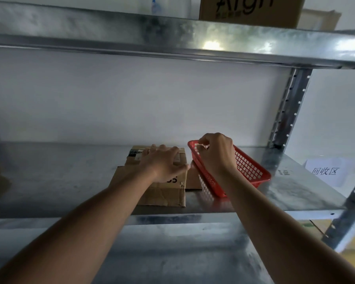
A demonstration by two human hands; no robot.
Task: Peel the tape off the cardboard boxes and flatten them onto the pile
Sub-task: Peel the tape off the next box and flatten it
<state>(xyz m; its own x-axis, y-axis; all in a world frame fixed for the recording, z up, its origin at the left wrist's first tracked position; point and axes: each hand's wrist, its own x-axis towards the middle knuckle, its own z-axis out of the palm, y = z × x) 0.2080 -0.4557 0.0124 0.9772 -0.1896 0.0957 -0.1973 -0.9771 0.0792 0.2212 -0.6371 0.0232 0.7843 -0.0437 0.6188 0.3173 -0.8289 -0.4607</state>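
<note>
Two bare hands reach onto a metal shelf [70, 181]. The left hand [162, 162] lies palm down on a pile of flattened cardboard [162, 193], its fingers straight and spread, pressing the top sheet flat. The pile sits near the middle of the shelf, towards the back wall, and bits of tape and a dark label show on its far end, just beyond the fingertips.

The right hand [215, 152] is over the far left corner of a red mesh basket [248, 171]. Its fingers are curled, with thumb and forefinger pinched together at the basket's rim; whether they pinch the rim itself or something small, such as a scrap of tape, I cannot tell. The basket stands just beside the cardboard on the right, its near end touching or overlapping a smaller brown piece that sticks out from the pile.

Further right on the shelf lies a white paper sign [326, 171] with printed characters. On the shelf above stands a whole cardboard box [250, 9] with dark lettering. A perforated steel upright [285, 111] carries the shelves at the right.
</note>
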